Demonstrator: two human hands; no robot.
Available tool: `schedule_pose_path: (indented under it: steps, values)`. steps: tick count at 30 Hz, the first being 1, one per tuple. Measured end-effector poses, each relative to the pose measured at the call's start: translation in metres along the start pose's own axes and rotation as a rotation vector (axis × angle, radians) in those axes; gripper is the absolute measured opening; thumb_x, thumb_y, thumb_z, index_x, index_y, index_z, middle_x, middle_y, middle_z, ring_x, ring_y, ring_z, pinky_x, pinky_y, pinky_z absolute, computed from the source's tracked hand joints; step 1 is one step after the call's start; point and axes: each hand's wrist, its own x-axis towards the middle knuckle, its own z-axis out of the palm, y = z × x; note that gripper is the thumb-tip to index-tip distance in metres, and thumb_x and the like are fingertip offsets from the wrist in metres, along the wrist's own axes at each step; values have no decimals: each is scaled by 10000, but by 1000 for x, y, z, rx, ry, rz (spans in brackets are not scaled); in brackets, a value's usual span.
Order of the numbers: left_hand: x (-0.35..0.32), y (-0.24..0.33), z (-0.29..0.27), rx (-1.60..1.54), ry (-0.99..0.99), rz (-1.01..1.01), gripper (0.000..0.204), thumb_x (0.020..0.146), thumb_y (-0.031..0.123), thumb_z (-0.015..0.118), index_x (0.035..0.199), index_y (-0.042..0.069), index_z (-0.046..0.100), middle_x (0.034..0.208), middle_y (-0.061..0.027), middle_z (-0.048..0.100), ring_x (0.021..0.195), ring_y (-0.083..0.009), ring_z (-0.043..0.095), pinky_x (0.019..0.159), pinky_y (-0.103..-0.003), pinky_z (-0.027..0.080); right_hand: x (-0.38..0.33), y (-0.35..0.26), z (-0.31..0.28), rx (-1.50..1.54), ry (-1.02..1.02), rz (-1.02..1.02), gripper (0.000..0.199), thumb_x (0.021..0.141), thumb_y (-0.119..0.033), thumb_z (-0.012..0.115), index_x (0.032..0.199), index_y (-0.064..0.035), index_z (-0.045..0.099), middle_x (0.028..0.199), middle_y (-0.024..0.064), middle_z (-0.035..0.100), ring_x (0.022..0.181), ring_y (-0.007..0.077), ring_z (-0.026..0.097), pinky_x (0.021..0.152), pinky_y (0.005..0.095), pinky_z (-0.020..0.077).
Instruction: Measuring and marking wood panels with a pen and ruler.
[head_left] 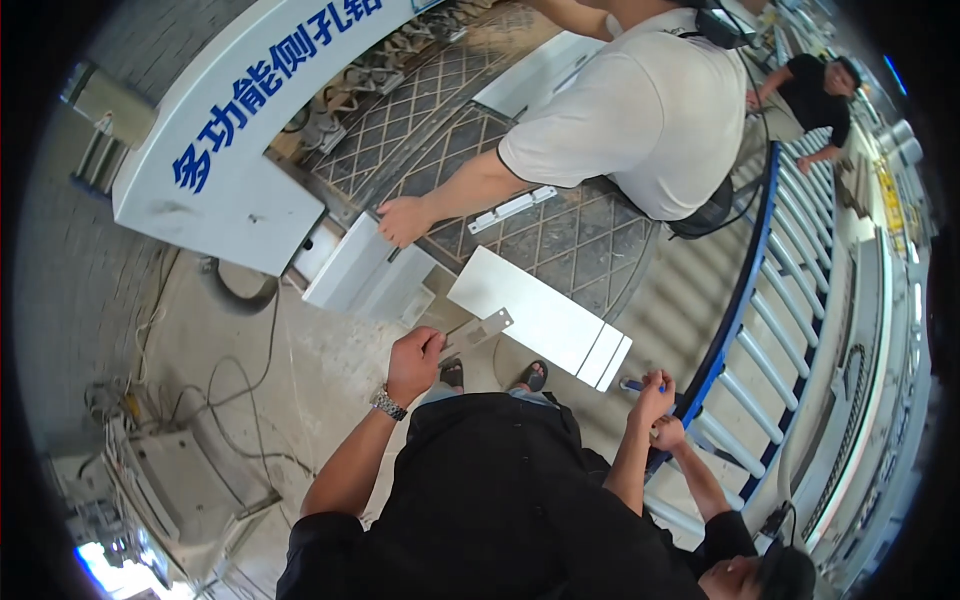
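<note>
My left hand (415,362), with a metal-band watch on its wrist, is closed round one end of a flat grey plate with holes (480,333). The plate's free end points toward a white panel (535,312) with two dark lines across its near right end. My right hand (654,396) is closed on a small blue and grey tool (630,384), just right of that panel; its exact kind is unclear. Close below my right hand is a co-worker's hand (668,432), reaching in from the lower right.
A co-worker in a white shirt (640,110) reaches over a dark gridded machine table (580,250) toward a white board (375,270). A slotted white strip (512,209) lies there. At right curves a blue-edged roller conveyor (750,370); another person (815,100) stands beyond. Cables (255,390) cross the floor.
</note>
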Motion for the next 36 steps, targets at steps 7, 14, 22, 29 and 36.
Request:
schedule_pose_path:
  steps: [7,14,22,29,36]
  values:
    - [28,-29,-9,-100,-169,21,139,999,124,661,1024,-7,704,774,-87,699,669,-132,649,626,-308,523,-104,-65,18,-297,166,-410,204,1054,-175,608,1161,-6,648,1023,98,723,956,177,663,882,314,522]
    - [28,-39,25,-295,-229,-89,92,933,78,716,974,-3,702,803,-109,697,681,-171,662,634,-315,526,-173,-96,44,-114,-79,-443,176,1068,-109,542,1147,0,655,1023,100,745,985,175,685,929,326,523]
    - [41,-29,74,-373,-25,-225,133,978,102,703,989,-30,695,800,-13,680,684,-68,629,604,-241,514,-142,-111,61,-211,-276,-366,136,1044,-118,604,1124,-46,687,949,116,773,913,166,726,822,319,545]
    - [27,25,107,-562,-95,-689,144,1024,132,624,1002,-7,595,785,-88,670,590,-164,678,488,-283,522,-99,-103,71,-362,-485,-668,162,975,-77,672,1130,-45,705,1012,159,768,896,292,754,799,356,563]
    - [44,58,158,-782,-103,-770,215,1051,161,591,1029,-44,531,893,-184,706,704,-272,758,598,-343,638,-59,-88,67,-461,-544,-850,325,842,-48,745,1153,-36,654,1193,161,732,1168,375,659,994,479,500]
